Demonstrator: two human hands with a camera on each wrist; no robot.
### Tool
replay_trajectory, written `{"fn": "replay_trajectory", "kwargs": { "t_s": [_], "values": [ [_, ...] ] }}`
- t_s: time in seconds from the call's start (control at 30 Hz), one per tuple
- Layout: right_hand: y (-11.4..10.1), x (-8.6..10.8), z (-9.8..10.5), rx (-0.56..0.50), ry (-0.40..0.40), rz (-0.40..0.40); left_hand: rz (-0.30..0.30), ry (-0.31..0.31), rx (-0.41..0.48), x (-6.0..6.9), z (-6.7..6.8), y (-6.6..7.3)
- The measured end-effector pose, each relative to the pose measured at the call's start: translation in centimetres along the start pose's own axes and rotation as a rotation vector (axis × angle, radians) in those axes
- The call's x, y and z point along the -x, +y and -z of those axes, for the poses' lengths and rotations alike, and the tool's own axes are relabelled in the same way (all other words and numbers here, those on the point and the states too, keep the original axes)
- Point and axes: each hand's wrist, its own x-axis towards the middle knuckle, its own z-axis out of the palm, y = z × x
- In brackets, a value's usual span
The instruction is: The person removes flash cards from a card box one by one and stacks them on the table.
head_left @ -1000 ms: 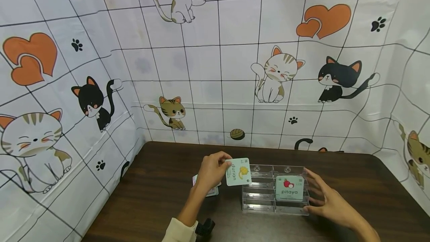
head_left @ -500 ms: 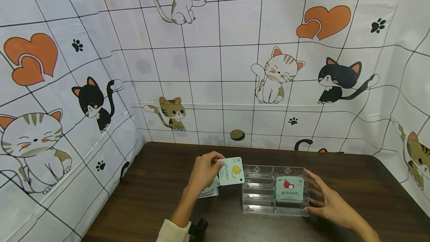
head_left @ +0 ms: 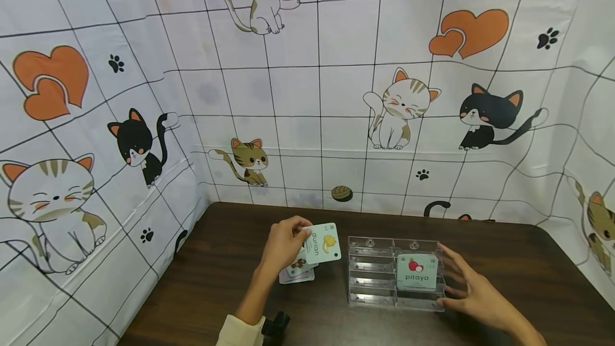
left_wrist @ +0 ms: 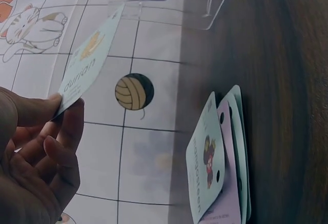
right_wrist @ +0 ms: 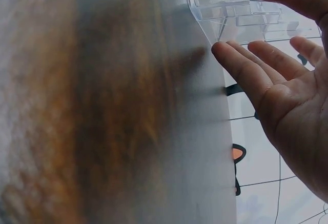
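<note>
My left hand [head_left: 282,245] pinches a pale green durian card [head_left: 323,243] by its left edge, thumb against fingers. The card hangs in the air, left of a clear plastic tiered rack [head_left: 371,283]. Beneath and behind it lies a small pile of cards, a mangosteen card [left_wrist: 206,162] on top and a purple card [left_wrist: 230,170] under that. In the rack's right column stands a pitaya card [head_left: 417,272]. My right hand [head_left: 473,288] rests at the rack's right side, its fingers fairly straight, thumb toward the front; in the right wrist view its fingertips meet the clear plastic.
Everything sits on a dark brown wooden table [head_left: 216,292]. A white sheet [head_left: 293,89] printed with cats, hearts and grid lines hangs behind and along both sides. A black band [head_left: 276,327] is around my left wrist, by a cream sleeve [head_left: 240,331].
My left hand has drawn the durian card leftward, away from the rack and over the pile. More of the pile now shows. My right hand and the rack have stayed put.
</note>
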Motion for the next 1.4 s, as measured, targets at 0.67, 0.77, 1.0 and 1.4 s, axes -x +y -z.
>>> {"fn": "replay_trajectory", "kwargs": {
  "t_s": [0.67, 0.77, 1.0, 1.4],
  "values": [
    [0.0, -0.2, 0.1, -0.011, 0.003, -0.032, 0.061, 0.011, -0.03, 0.2, 0.9, -1.7],
    [0.0, -0.2, 0.1, -0.013, 0.003, -0.027, 0.075, 0.017, -0.035, 0.3, 1.0, -2.1],
    [-0.1, -0.2, 0.0, -0.023, -0.001, -0.031, 0.082, 0.03, -0.043, 0.3, 1.4, -2.7],
    [0.0, -0.1, 0.1, -0.039, -0.019, -0.028, 0.116, 0.048, -0.046, 0.5, 2.0, -3.5]
  ]
}}
